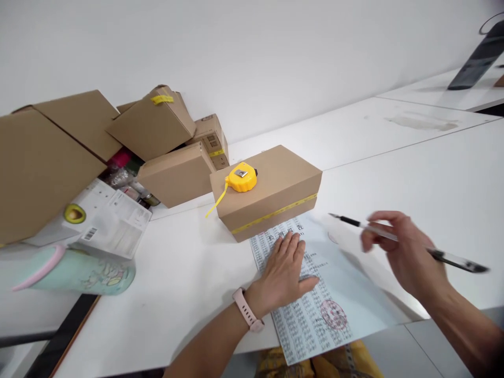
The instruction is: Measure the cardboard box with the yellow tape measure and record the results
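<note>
A printed sheet of paper [354, 294] with handwritten columns and a round red stamp lies at the table's front edge, its lower part over the edge. Flat on its upper left part rests my left hand [281, 273], fingers stretched out, a pink band on the wrist. My right hand [409, 257] is raised right of the paper, closed on a pen [380, 232] whose tip points left, above the surface. Behind the paper sits a cardboard box [271, 184] with yellow tape along its side. On top of it is a yellow tape measure [242, 177].
Several cardboard boxes [177, 173] are piled at the left against the wall. In front of them are a white package [114, 218] with an avocado picture and a mint-green tumbler [90, 273] with a pink rim. A dark bottle [476, 60] stands at the far right.
</note>
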Demonstrator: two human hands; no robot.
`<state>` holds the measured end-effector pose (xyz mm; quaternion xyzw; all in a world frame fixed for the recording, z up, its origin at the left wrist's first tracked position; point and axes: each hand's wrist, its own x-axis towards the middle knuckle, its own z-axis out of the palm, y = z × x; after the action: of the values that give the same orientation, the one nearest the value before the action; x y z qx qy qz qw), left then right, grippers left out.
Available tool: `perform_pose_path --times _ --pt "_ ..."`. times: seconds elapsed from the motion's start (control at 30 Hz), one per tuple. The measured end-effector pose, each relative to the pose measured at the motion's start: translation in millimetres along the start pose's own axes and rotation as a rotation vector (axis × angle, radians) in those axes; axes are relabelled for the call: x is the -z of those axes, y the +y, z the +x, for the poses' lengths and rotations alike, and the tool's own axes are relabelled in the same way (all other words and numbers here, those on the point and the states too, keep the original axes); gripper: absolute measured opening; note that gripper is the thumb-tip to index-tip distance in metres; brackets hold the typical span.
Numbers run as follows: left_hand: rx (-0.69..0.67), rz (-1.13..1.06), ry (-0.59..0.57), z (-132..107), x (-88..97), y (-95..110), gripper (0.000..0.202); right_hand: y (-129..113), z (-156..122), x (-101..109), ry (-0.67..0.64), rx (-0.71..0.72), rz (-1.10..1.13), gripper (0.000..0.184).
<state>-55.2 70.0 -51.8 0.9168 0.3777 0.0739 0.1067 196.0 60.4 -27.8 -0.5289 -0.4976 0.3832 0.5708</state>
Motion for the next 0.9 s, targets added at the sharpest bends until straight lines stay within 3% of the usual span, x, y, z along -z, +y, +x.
perform_pose_path --times 0.07,0.17,0.23,0.33,0.43,0.53,0.67,0.9 --pt "0.008 -0.008 -0.016 1 0.7 -2 0.078 -5 9 -13 -0.212 -0.145 0.135 0.056" --pt "0.003 -0.011 -0.009 1 2.8 -3 0.077 -8 25 -35 -0.37 -0.294 0.12 0.047" --pt "-0.002 -0.013 0.002 1 2.0 -3 0.078 -5 36 -49 -0.353 -0.283 0.037 0.039" --pt "-0.005 -0.019 0.02 1 -0.1 -3 0.078 3 48 -64 -0.315 -0.17 -0.066 0.044" --pt "0.002 -0.016 0.03 1 -0.1 -2 0.078 14 53 -73 -0.391 -0.123 -0.105 0.044" --pt "0.003 0.002 0.034 1 1.0 -1 0.077 25 53 -75 -0.422 -0.132 -0.104 0.043" --pt "-0.007 0.027 0.042 1 1.1 -1 0.077 35 51 -73 -0.332 -0.069 -0.181 0.035" --pt "-0.014 0.022 0.052 0 -1.4 -1 0.078 31 49 -74 -0.285 -0.026 -0.259 0.033"
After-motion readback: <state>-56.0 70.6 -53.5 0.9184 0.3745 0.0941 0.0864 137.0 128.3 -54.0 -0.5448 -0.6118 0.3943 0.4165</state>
